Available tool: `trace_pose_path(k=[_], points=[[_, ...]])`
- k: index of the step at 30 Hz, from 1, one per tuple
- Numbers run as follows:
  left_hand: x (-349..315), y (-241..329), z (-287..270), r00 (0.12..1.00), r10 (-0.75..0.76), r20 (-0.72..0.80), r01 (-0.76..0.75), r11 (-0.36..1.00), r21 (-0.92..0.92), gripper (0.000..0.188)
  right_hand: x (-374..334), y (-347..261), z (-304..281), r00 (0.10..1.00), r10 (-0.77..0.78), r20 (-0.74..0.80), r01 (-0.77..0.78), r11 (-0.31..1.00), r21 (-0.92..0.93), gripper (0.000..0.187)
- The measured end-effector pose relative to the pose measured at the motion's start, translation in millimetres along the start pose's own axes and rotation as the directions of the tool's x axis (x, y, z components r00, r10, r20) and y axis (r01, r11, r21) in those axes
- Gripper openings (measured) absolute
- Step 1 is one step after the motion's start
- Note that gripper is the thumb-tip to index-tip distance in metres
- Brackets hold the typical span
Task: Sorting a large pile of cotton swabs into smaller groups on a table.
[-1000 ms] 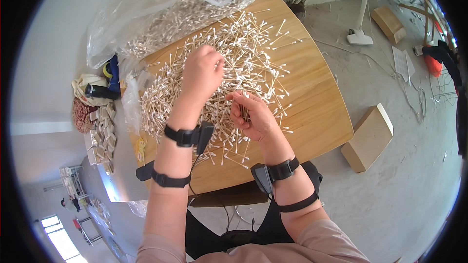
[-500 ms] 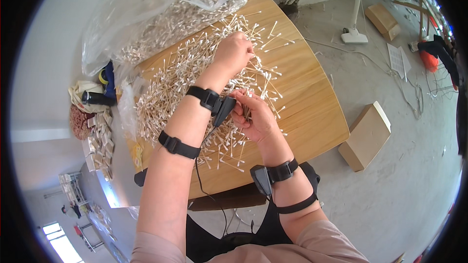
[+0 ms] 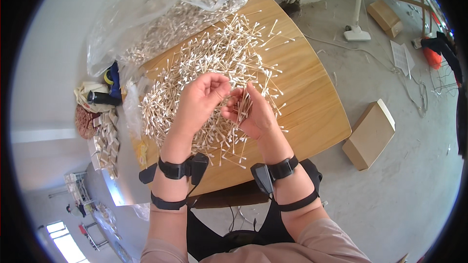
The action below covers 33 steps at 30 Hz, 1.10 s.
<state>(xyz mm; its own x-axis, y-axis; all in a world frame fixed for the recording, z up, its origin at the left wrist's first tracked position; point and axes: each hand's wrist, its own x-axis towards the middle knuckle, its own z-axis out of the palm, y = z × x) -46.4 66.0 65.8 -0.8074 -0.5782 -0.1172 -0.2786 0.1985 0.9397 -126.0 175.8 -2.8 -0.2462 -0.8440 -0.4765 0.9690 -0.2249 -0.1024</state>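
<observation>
A wide heap of cotton swabs (image 3: 195, 68) with white tips and pale wooden sticks lies loose on the wooden table (image 3: 312, 102). My right hand (image 3: 258, 117) is curled around a small bundle of cotton swabs (image 3: 243, 106), its thumb pointing up along them. Just left of it, over the heap, my left hand (image 3: 202, 98) has its fingers bent toward the thumb. Whatever sits between those fingertips is too small to make out. Both forearms wear black straps with a small black device.
Behind the heap lies a clear plastic bag (image 3: 180, 22) full of swabs. Small boxes (image 3: 106, 143) and a black bottle (image 3: 103, 98) are at the left. A cardboard box (image 3: 369, 136) rests on the floor at the right, near cables and a white floor-cleaner head (image 3: 357, 34).
My left hand has come back from the far part of the heap to beside my right hand. The right hand stays in place, still around its bundle, with its thumb now raised.
</observation>
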Motion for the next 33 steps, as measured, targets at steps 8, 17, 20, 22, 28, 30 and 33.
trace_pose_path(k=[8, 17, 20, 22, 28, 30, 33], points=[[34, -21, -5, 0.898, 0.382, 0.217, -0.429, 0.659, 0.617, 0.017, 10, 3, -20, 0.979, 0.058, 0.193, -0.049, 0.998, -0.05, 0.037], [15, -54, -42, 0.897, 0.41, 0.162, -0.35, 0.437, 0.829, 0.007, 9, -5, -19, 0.997, -0.075, -0.005, 0.075, 0.997, -0.019, 0.022], [35, -44, -45, 0.89, 0.441, 0.114, -0.334, 0.463, 0.821, 0.005, 8, -7, -21, 0.998, -0.07, -0.003, 0.07, 0.997, -0.009, 0.02], [60, -32, -31, 0.878, 0.472, 0.081, -0.35, 0.517, 0.781, 0.007, 8, -5, -19, 0.998, -0.063, 0.009, 0.063, 0.998, -0.003, 0.02], [149, -38, 20, 0.909, 0.41, 0.08, -0.318, 0.554, 0.769, 0.012, 15, 1, -22, 0.997, -0.074, 0.01, 0.075, 0.996, -0.042, 0.02], [164, -38, 32, 0.974, 0.225, -0.026, -0.084, 0.464, 0.882, 0.017, 14, 0, -22, 0.997, -0.078, 0.021, 0.079, 0.996, -0.031, 0.019], [176, -40, 33, 0.987, 0.157, -0.045, -0.019, 0.384, 0.923, 0.02, 14, -1, -19, 0.997, -0.071, 0.004, 0.071, 0.997, -0.033, 0.019]])
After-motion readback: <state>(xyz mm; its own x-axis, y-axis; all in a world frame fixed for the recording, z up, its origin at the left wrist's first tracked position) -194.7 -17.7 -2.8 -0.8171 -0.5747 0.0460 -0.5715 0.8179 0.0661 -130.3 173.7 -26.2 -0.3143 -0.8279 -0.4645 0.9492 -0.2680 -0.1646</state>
